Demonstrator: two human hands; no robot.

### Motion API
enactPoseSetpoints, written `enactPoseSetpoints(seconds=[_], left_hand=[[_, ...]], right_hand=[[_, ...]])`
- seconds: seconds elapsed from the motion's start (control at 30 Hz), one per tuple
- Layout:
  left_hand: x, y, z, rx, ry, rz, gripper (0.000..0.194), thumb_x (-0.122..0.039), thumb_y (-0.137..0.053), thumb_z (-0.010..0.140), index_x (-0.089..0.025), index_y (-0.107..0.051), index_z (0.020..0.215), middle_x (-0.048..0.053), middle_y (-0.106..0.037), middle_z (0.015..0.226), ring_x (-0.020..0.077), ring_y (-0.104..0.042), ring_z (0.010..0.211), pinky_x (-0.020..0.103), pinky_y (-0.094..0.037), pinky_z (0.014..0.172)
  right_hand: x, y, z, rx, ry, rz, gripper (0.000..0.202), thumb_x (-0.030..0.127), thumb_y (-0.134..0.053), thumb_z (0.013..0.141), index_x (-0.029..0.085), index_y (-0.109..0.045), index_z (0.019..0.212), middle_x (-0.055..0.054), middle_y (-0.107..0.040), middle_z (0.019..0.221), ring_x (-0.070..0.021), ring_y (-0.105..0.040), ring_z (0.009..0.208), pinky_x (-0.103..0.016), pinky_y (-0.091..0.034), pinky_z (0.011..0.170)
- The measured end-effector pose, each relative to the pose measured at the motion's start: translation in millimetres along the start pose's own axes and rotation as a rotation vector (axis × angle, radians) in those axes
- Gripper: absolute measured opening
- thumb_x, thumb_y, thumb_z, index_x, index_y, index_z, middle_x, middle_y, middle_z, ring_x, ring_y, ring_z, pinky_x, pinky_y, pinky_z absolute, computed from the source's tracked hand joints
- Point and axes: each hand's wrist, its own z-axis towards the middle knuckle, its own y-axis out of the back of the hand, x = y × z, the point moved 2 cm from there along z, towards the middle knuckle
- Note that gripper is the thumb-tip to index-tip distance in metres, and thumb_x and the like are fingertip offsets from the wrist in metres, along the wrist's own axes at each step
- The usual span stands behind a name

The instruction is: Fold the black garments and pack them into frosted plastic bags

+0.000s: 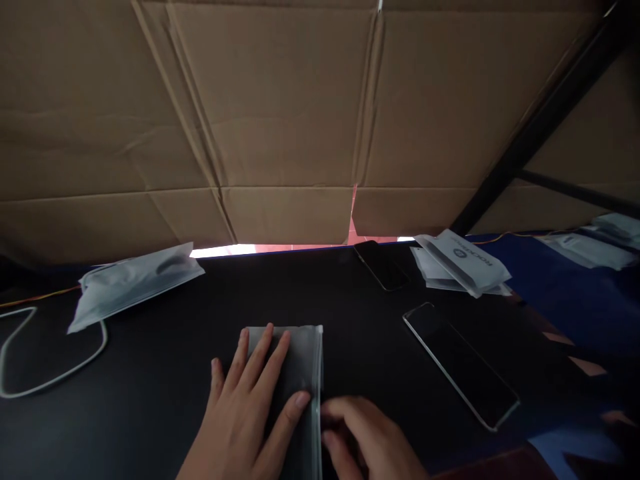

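Observation:
A translucent zip-lock bag (303, 353) lies flat on the black tabletop, its zip strip running along the right side. My left hand (245, 407) rests spread on top of the bag, with the thumb close to the strip. At the bag's right edge is my right hand (367, 433), its fingers curled and the index finger and thumb at the strip. Whether those fingertips pinch the edge or something behind it is hidden from me. The lower end of the bag runs out of view.
A smartphone (463, 367) lies to the right, and a smaller dark phone (383, 265) further back. Printed white packets (465, 263) are stacked at the back right. A filled translucent pouch (137, 283) and a white cable (55, 383) lie left. Cardboard (280, 100) stands behind the table.

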Motion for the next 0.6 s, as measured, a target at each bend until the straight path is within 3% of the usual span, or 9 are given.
enactPoseSetpoints(seconds=[0.07, 0.2, 0.3, 0.37, 0.47, 0.6], left_hand=[[-4.1, -3.9, -0.3, 0.02, 0.003, -0.034, 0.072, -0.041, -0.042, 0.114, -0.034, -0.011, 0.178, 0.015, -0.047, 0.172, 0.0485, -0.039, 0.158, 0.083, -0.051, 0.101], [-12.0, -8.8, -8.2, 0.062, 0.013, -0.098, 0.07, -0.035, -0.038, 0.114, -0.038, -0.009, 0.178, 0.011, -0.039, 0.178, 0.0459, -0.036, 0.162, 0.084, -0.046, 0.108], [-4.4, -2.0, -8.4, 0.121, 0.016, -0.163, 0.068, -0.035, -0.041, 0.113, -0.042, -0.017, 0.176, 0.008, -0.043, 0.177, 0.0453, -0.038, 0.162, 0.084, -0.045, 0.11], [4.9, 4.6, 3.7, 0.163, 0.042, -0.208, 0.059, -0.036, -0.043, 0.112, -0.044, -0.038, 0.17, 0.006, -0.051, 0.173, 0.0449, -0.04, 0.162, 0.086, -0.043, 0.113], [11.4, 9.3, 38.2, 0.244, 0.106, -0.277, 0.046, -0.038, -0.044, 0.111, -0.033, -0.065, 0.152, 0.009, -0.068, 0.157, 0.0455, -0.049, 0.157, 0.09, -0.036, 0.118], [-5.2, 7.1, 80.6, 0.31, 0.09, -0.349, 0.031, -0.028, -0.05, 0.109, -0.028, -0.077, 0.124, 0.005, -0.084, 0.117, 0.0348, -0.076, 0.119, 0.085, -0.036, 0.121]], right_hand=[[6.7, -2.3, 5.1, -0.069, 0.013, -0.055, 0.039, 0.006, -0.06, 0.092, 0.028, -0.074, 0.121, -0.002, -0.081, 0.11, -0.0202, -0.077, 0.1, -0.027, -0.058, 0.089], [16.0, -9.0, 9.3, 0.01, 0.004, -0.123, 0.03, 0.001, -0.062, 0.082, 0.024, -0.075, 0.096, -0.003, -0.076, 0.088, -0.0186, -0.074, 0.081, -0.023, -0.056, 0.072], [18.0, 7.7, 5.6, -0.054, 0.051, 0.005, 0.025, 0.011, -0.061, 0.091, 0.027, -0.078, 0.099, -0.002, -0.077, 0.09, -0.0174, -0.073, 0.08, -0.023, -0.056, 0.073], [15.7, 23.8, 3.8, -0.115, 0.025, 0.099, 0.025, 0.024, -0.056, 0.103, 0.03, -0.08, 0.108, -0.002, -0.079, 0.095, -0.0177, -0.074, 0.082, -0.025, -0.057, 0.074], [10.1, 41.4, 8.9, -0.227, -0.122, 0.139, 0.035, 0.044, -0.05, 0.11, 0.028, -0.08, 0.12, -0.007, -0.082, 0.106, -0.0203, -0.077, 0.084, -0.028, -0.06, 0.072], [14.0, 45.2, 29.0, -0.357, -0.212, 0.122, 0.041, 0.053, -0.053, 0.108, 0.025, -0.079, 0.124, -0.011, -0.082, 0.115, -0.0265, -0.078, 0.103, -0.034, -0.06, 0.088]])
